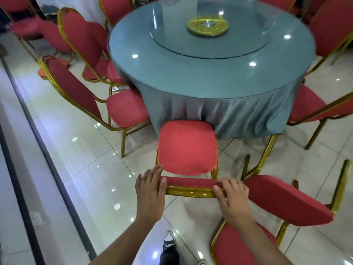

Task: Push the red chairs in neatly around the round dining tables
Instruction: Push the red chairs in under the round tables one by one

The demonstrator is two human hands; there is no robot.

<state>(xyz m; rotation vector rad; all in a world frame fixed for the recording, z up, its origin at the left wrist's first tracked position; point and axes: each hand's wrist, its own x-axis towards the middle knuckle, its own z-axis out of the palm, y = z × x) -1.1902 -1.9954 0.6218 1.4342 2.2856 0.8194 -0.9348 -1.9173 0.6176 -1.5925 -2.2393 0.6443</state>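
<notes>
Red chair: the red chair [186, 148] stands directly ahead of both hands, its seat front touching the draped cloth of the round table [210, 73]; its backrest top runs between the two hands.
Left hand: the left hand [150, 190] holds the left end of the backrest top, fingers lying forward over the red padding toward the seat, thumb hooked on the near side by the gold rail.
Right hand: the right hand [232, 197] grips the right end of the same backrest top, fingers curled over the padding, thumb pressed on the gold rail.
Chair beyond the left fingers: a second chair [126, 109] sits left of the held one, seat edge against the cloth.
Chair by the right fingers: a tipped chair [286, 199] lies just right of the right hand, its backrest under that forearm.
Turntable: a glass turntable [210, 29] with a gold hub sits on the table, far ahead of the fingertips.
Shoe: a black shoe [169, 243] shows on the tiled floor [86, 159] below, between the forearms.
</notes>
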